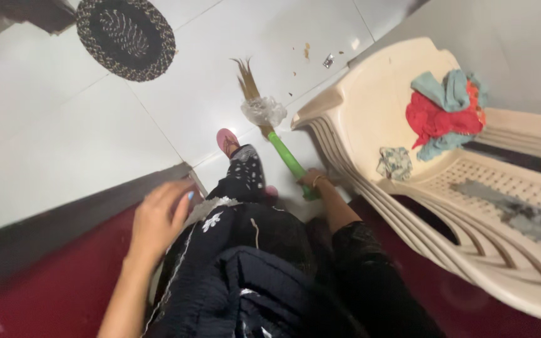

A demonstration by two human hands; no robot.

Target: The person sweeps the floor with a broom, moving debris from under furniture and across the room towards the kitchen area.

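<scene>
From the head camera, looking straight down, the right hand [313,180] has its grip clamped around the green handle of a broom [280,150]. The broom slants away from the person across the white tiled floor [51,125]; its straw bristles fan out at the far end, and a crumpled piece of clear plastic is wrapped where bristles meet handle. Small bits of debris [320,57] lie on the tiles just beyond the bristles.

The left hand [158,216] hangs free near the person's side, its fingers loosely apart and holding nothing, above the dark strip where the white tiles meet a red floor area [51,294]. A foot in a pink slipper [226,141] stands on the tiles just beside the broom handle, below dark patterned clothing.

To the right, touching close to the hand on the broom, is a stack of cream plastic chairs [370,106]. On the top seat lie a bundle of red and teal cloth [444,112] and a small patterned rag [396,163]. A round dark braided mat [125,37] sits on the tiles, well apart at the far left.
</scene>
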